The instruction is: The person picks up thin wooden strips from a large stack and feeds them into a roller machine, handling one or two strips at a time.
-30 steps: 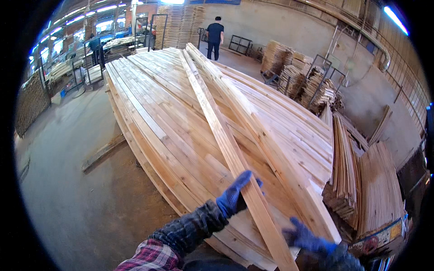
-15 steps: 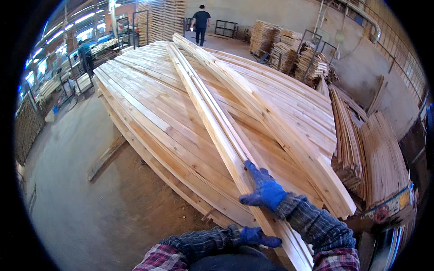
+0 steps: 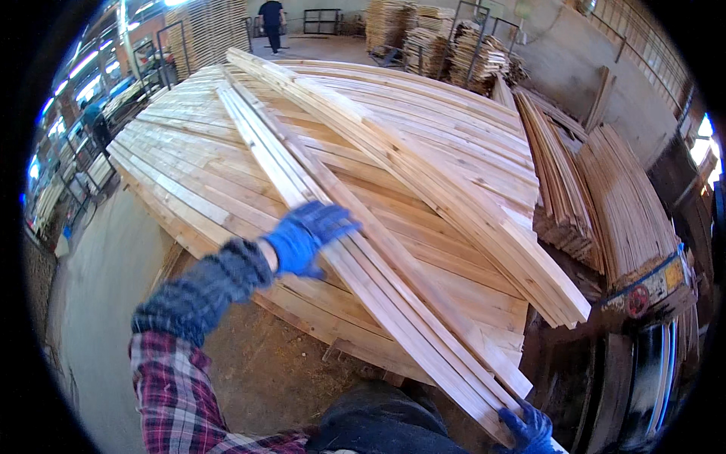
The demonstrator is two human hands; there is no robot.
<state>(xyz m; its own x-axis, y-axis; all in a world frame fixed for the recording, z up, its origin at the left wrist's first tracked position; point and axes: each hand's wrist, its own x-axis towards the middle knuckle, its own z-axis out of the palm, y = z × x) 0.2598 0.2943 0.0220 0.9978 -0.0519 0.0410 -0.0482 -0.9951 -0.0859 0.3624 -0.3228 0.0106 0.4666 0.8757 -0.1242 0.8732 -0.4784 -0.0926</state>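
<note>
Bundle of long pale wooden slats (image 3: 363, 265) lies diagonally atop the big stack of light wood boards (image 3: 423, 144). Left hand (image 3: 306, 236), blue-gloved, wraps over the bundle mid-length; right hand (image 3: 529, 430) grips its near end. Concrete floor (image 3: 106, 280) beside.

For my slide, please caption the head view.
Blue-gloved left hand and right hand grip long pale wooden slats.

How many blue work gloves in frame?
2. The left hand in a blue fabric glove rests on the long pale wooden slats; the right hand, also gloved, grips their near end at the bottom edge.
</note>
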